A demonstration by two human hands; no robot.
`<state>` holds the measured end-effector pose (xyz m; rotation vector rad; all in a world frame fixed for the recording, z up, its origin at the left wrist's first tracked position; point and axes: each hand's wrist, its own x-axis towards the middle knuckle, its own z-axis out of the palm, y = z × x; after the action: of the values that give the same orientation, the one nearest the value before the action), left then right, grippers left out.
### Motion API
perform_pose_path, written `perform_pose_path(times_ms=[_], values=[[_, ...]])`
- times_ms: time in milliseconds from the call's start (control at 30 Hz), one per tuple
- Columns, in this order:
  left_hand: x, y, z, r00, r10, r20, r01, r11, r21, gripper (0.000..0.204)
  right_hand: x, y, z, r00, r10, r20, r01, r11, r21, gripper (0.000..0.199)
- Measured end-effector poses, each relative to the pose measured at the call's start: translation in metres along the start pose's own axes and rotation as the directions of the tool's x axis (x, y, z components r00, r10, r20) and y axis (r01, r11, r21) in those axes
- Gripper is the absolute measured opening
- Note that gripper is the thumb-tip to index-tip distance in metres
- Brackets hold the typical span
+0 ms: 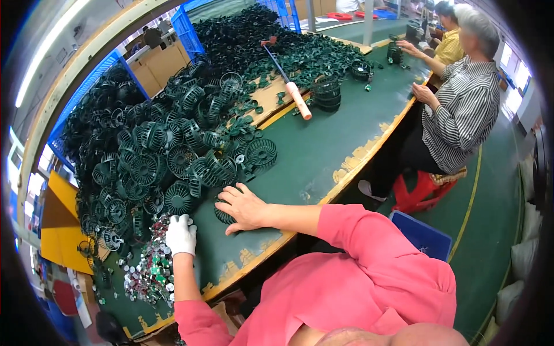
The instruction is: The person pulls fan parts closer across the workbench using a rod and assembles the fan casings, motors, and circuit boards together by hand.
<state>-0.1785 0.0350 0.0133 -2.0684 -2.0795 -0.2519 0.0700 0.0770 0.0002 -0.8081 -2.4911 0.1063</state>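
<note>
My left hand (182, 235), in a white glove, is at the edge of a heap of small red, silver and green pieces (151, 274). Its fingers are curled together, and whatever they pinch is hidden. My bare right hand (247, 209) spans a dark green slotted round basket (223, 215) lying on the green tabletop (300, 173). Thumb and fingers reach around its rim, and the palm covers part of it. Just beyond both hands rises a big pile of similar slotted baskets (147, 167).
A stack of slotted baskets (326, 93) stands farther along the table, near a pink-handled tool (298, 101). Small dark green parts (323, 57) are heaped behind. Across the right side, a person in a striped shirt (464, 109) handles parts. A red stool (418, 193) stands below.
</note>
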Motion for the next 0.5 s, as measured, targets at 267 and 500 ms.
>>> perform_pose_path(times_ms=[267, 500], values=[[-0.001, -0.019, -0.012, 0.986, 0.048, 0.159, -0.036, 0.997, -0.075, 0.036, -0.053, 0.004, -0.011, 0.99, 0.112, -0.083, -0.092, 0.973, 0.213, 0.083], [-0.021, -0.051, -0.004, 0.989, -0.142, -0.048, 0.102, 0.873, -0.476, 0.033, -0.055, 0.008, -0.006, 0.989, 0.096, -0.113, -0.049, 0.93, 0.365, 0.088]])
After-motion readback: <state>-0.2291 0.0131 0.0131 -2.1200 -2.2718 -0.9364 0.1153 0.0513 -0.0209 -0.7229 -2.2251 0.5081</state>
